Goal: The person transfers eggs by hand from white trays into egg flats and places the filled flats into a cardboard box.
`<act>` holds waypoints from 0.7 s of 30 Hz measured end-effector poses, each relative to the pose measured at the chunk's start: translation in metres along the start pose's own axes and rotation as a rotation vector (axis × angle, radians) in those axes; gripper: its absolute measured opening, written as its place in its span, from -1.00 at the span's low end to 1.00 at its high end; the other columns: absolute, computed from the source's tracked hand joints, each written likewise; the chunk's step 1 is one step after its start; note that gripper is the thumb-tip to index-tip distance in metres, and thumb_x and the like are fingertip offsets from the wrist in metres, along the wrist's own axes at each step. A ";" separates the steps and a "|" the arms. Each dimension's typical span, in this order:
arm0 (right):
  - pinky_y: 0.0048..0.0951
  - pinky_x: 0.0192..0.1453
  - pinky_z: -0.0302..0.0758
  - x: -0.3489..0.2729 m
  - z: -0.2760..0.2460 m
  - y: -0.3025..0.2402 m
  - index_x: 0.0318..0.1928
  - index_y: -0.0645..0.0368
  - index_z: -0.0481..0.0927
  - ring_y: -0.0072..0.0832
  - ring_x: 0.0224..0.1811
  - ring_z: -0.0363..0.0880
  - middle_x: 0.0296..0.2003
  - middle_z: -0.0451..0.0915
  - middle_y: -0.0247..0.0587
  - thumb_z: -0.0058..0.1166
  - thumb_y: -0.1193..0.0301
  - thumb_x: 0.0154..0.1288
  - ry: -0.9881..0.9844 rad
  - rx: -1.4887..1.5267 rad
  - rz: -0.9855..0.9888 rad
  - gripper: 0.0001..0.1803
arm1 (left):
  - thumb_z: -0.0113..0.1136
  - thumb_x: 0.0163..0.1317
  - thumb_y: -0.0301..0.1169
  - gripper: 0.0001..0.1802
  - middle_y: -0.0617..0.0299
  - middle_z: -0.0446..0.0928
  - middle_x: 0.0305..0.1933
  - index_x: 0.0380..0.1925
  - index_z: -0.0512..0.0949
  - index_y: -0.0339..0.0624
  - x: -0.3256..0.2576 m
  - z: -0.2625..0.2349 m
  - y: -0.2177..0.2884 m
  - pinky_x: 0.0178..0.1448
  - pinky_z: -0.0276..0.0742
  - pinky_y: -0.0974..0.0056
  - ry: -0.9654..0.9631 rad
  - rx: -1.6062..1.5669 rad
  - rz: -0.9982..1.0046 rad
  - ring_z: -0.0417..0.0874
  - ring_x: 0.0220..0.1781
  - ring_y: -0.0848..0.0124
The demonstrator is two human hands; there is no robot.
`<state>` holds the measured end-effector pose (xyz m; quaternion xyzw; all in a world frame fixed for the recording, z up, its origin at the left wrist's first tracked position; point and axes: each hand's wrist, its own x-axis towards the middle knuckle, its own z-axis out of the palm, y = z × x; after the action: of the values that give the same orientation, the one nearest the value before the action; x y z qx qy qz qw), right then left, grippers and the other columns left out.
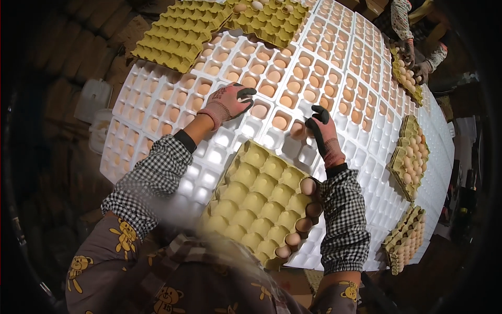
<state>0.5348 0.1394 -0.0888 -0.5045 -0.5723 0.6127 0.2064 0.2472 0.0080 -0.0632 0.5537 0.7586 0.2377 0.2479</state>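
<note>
My left hand (228, 103), in a pink glove with dark fingertips, is over the white moulded egg tray (213, 137). Its thumb and forefinger are apart, close to an egg (259, 110) in a cell. To the right, my right hand (325, 135), gloved alike, has thumb and forefinger apart beside another egg (298, 130); its other fingers are partly hidden. Below both hands, a yellow pulp egg flat (255, 194) rests on the white trays. Its cups are mostly bare, with several eggs (303, 225) along its right edge.
Egg-filled white trays (314, 52) spread beyond my hands. Bare yellow flats (175, 36) lie at the far left. Loaded flats (410, 157) stand along the right side. At the far right, another person's gloved hands (420, 70) are at a flat of eggs.
</note>
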 end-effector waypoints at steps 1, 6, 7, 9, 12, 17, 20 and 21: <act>-0.27 0.16 0.54 0.010 0.015 -0.008 0.13 0.15 0.52 -0.18 0.02 0.57 -0.01 0.53 -0.01 0.31 0.46 0.02 0.157 -0.194 -0.252 -0.43 | 0.29 0.16 -0.26 -0.62 0.16 0.61 -0.01 0.02 0.65 0.05 0.002 0.000 -0.002 0.12 0.56 0.21 -0.012 0.031 -0.035 0.64 -0.02 0.20; 0.03 0.56 -0.05 0.028 0.041 0.022 0.35 -0.12 0.40 -0.23 0.48 0.20 0.36 0.36 -0.17 0.14 0.25 0.26 0.194 -1.192 -0.441 -0.38 | 0.25 0.19 -0.22 -0.43 0.11 0.40 0.32 0.24 0.46 0.06 0.004 0.020 -0.023 0.41 0.27 0.03 0.268 0.063 0.132 0.43 0.33 0.17; 0.05 0.56 -0.07 0.026 0.039 0.020 0.37 -0.13 0.37 -0.24 0.50 0.16 0.38 0.33 -0.16 0.12 0.25 0.27 0.146 -1.181 -0.388 -0.37 | 0.22 0.20 -0.22 -0.38 0.10 0.35 0.37 0.30 0.40 0.07 0.001 0.029 -0.035 0.48 0.12 -0.02 0.296 0.298 0.124 0.32 0.41 0.16; -0.07 0.53 0.10 0.027 0.014 0.018 0.39 -0.08 0.36 -0.21 0.47 0.24 0.38 0.36 -0.12 0.13 0.28 0.26 0.130 -1.005 -0.392 -0.34 | 0.18 0.22 -0.22 -0.31 0.10 0.26 0.46 0.38 0.30 0.07 0.001 0.045 -0.057 0.55 -0.08 -0.09 0.355 0.480 0.111 0.16 0.52 0.13; -0.40 0.30 0.41 -0.026 0.007 -0.051 0.32 0.13 0.42 -0.36 0.24 0.51 0.22 0.52 -0.08 0.25 0.36 0.28 0.083 -0.016 -0.382 -0.40 | 0.17 0.23 -0.23 -0.32 0.10 0.18 0.52 0.39 0.30 0.08 -0.012 0.005 -0.101 0.57 -0.11 -0.11 0.262 0.664 -0.008 0.08 0.57 0.06; -0.39 -0.13 0.59 -0.166 -0.054 -0.040 -0.01 0.15 0.62 -0.43 -0.30 0.63 -0.13 0.56 -0.21 0.46 0.27 0.08 0.429 -0.612 -0.206 -0.52 | 0.23 0.21 -0.16 -0.40 0.08 0.24 0.47 0.29 0.45 0.11 -0.034 -0.008 -0.091 0.54 0.00 -0.13 0.133 0.610 0.005 0.21 0.49 0.02; -0.28 -0.04 0.58 -0.208 -0.029 -0.006 0.03 0.11 0.64 -0.28 -0.16 0.62 -0.17 0.54 -0.18 0.45 0.35 0.01 0.356 -0.940 -0.142 -0.49 | 0.32 0.15 -0.14 -0.39 0.12 0.46 0.26 0.24 0.49 0.08 -0.056 -0.002 0.023 0.42 0.28 0.04 0.139 -0.127 0.164 0.45 0.30 0.10; -0.26 -0.01 0.57 -0.209 -0.035 0.005 0.03 0.12 0.65 -0.26 -0.13 0.61 -0.17 0.54 -0.17 0.44 0.37 0.01 0.357 -0.775 -0.143 -0.50 | 0.36 0.11 -0.16 -0.40 0.11 0.50 0.19 0.21 0.51 0.07 -0.069 0.008 0.066 0.32 0.38 0.10 0.039 -0.183 0.321 0.52 0.21 0.12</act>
<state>0.6514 -0.0181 -0.0074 -0.6018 -0.7490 0.2398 0.1392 0.3185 -0.0394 -0.0194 0.6380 0.6406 0.3528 0.2411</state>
